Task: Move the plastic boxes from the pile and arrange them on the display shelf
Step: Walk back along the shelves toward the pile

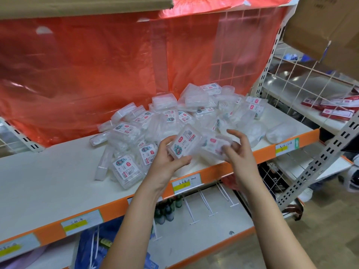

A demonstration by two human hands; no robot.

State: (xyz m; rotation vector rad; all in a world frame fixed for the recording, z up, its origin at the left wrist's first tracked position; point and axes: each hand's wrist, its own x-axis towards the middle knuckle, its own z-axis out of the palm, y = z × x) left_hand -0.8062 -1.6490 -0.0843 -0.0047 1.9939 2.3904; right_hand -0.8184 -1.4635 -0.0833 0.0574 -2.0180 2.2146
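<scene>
A translucent red plastic sheet (pixel 87 61) backs the white display shelf with an orange front edge (pixel 48 175). A loose pile of clear plastic boxes (pixel 174 117) crowds the shelf's right half. The left hand (pixel 167 162) grips one clear labelled box (pixel 184 141); the right hand (pixel 237 152) pinches a second clear box (pixel 213 145) beside it, both above the shelf's front edge.

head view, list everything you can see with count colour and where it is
plastic boxes: a pile, too many to count, clear with white labels, right half of the shelf
held box: one, clear, above the front edge of the pile
second held box: one, clear, just right of the first
display shelf: one, white with an orange front edge
price tags: several, white and yellow, along the orange edge
plastic sheet: one, red, behind the shelf
cardboard boxes: two, brown, top left and top right
left hand: grip on the held box
right hand: grip on the second held box
</scene>
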